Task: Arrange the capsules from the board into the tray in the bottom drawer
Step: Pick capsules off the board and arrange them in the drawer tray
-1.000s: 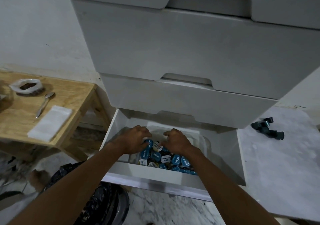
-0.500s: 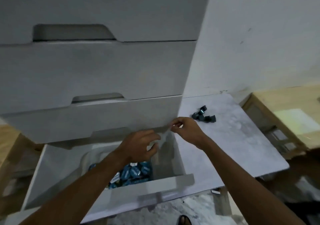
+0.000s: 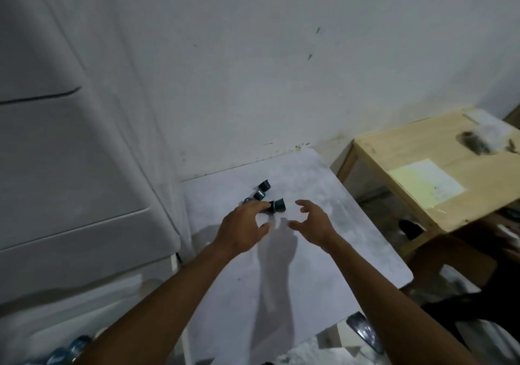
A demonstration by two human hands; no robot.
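Several dark capsules (image 3: 277,205) lie in a small cluster on the white marbled board (image 3: 323,266), near its far left corner. My left hand (image 3: 243,225) hovers just in front of the cluster, fingers spread, its fingertips at the nearest capsules and covering part of them. My right hand (image 3: 311,219) is open just right of the cluster, fingers curled and apart, holding nothing. At the bottom left edge, blue-lidded capsules (image 3: 66,350) show in the open bottom drawer (image 3: 118,302); the tray itself is mostly out of frame.
The white drawer unit (image 3: 70,167) rises at the left, against the white wall. A wooden table (image 3: 430,179) with papers and a small dark object stands to the right of the board. Dark items lie on the floor beyond the board's right edge.
My view swung right from the drawer to the board. Both hands left the drawer, crossed to the board and now sit open at the capsule cluster.
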